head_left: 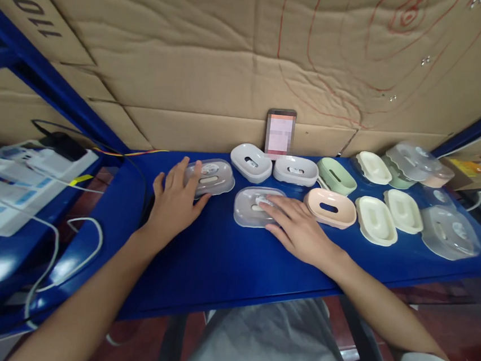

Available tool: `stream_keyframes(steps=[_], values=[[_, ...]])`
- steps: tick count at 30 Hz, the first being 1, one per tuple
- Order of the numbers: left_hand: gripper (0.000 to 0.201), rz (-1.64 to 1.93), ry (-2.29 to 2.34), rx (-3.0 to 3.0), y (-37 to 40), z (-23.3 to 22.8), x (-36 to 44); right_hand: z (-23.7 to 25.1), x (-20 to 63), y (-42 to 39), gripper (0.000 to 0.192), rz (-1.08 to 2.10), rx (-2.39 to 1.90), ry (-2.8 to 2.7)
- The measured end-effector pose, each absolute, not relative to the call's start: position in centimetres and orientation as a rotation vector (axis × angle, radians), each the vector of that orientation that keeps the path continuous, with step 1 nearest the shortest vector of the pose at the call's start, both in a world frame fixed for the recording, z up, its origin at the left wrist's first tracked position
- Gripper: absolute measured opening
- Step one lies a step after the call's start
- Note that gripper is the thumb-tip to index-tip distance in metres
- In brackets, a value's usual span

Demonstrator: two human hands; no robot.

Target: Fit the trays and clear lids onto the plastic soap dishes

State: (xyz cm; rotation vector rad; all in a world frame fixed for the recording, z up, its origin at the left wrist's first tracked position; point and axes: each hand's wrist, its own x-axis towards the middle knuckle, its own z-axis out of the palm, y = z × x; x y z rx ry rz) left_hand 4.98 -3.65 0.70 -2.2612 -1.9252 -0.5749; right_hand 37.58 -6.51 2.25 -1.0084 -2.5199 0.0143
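Observation:
My left hand [174, 199] rests on the blue table [215, 263], its fingers touching the near left side of a translucent soap-dish lid [212, 178]. My right hand [298, 227] lies flat with its fingertips on a second translucent lid [251, 207] in the middle. Just behind these stand two white soap dishes [251, 162] [296, 170]. A pink dish [330, 207] sits right beside my right hand, and a green dish [337, 176] is behind it.
A phone [279, 133] leans upright against the cardboard wall [234, 72] at the back. Cream dishes [376, 219] and more translucent lids [450, 232] fill the right end. White boxes and cables [23, 182] lie on the left shelf.

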Motion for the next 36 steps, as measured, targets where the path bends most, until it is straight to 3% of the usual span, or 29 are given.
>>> stream_keyframes(steps=[4,8,15,17,20,24,29,36], values=[[0.057,-0.723,-1.582,-2.577,-4.7,1.4,5.8,3.5,37.7,-4.5,0.046,0.064,-0.958,-2.462],[0.049,-0.64,-1.03,-3.027,-6.6,1.9,7.4,4.1,36.2,0.0,0.049,0.051,-0.948,-2.544],[0.041,-0.61,-1.091,-2.821,-6.5,2.2,6.6,2.7,31.7,5.2,0.041,-0.03,-1.154,-2.619],[0.03,-0.58,-1.108,-2.749,-6.3,2.3,6.2,2.8,32.2,4.8,0.032,-0.025,-1.163,-2.601],[0.021,-0.551,-1.134,-2.64,-6.3,2.1,6.2,3.6,34.8,2.1,0.032,0.009,-1.137,-2.429],[0.02,-0.594,-1.256,-2.471,-6.2,1.7,6.6,3.9,39.1,-4.7,0.028,0.055,-1.026,-2.273],[0.03,-0.756,-1.297,-2.535,-6.4,1.4,7.3,1.7,41.7,-11.8,0.034,-0.01,-0.92,-2.492],[0.036,-0.586,-0.939,-3.157,-8.5,1.5,9.0,2.7,44.9,-7.7,0.04,-0.106,-1.071,-2.417]])
